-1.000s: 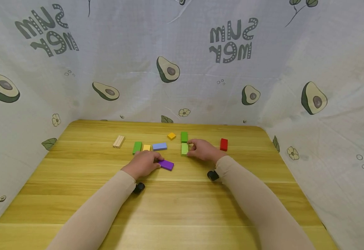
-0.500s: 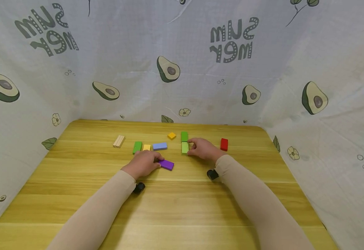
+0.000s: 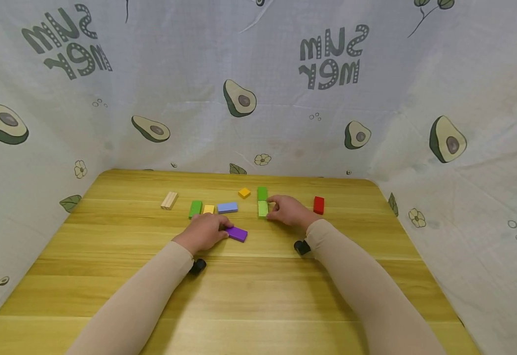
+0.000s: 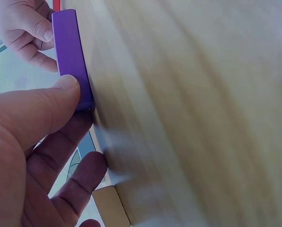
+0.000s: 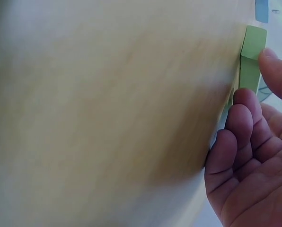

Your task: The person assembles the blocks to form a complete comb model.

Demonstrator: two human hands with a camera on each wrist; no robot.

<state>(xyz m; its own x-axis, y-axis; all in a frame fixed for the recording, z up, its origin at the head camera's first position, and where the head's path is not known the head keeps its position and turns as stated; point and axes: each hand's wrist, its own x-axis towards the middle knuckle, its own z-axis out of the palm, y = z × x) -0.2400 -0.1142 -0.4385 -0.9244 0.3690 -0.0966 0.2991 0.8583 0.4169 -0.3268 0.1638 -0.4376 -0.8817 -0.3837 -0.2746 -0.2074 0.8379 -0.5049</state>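
Gentle pinches, square edges

The left hand (image 3: pixel 202 231) pinches one end of the purple block (image 3: pixel 237 234), which sits nearer the person than the blue block (image 3: pixel 227 207); whether it rests on the table (image 3: pixel 249 301) cannot be told. The right hand's (image 3: pixel 290 212) thumb and forefinger pinch the light green block (image 3: pixel 262 210), whose far end seems to meet the darker green block (image 3: pixel 262 193). Light, even pressure should serve best here: square the two greens without shoving the farther one, then release straight outward so neither twists.

Curtained-off tabletop workspace, wood-grain table (image 3: pixel 258 301), avocado-print cloth (image 3: pixel 187 74) on three sides
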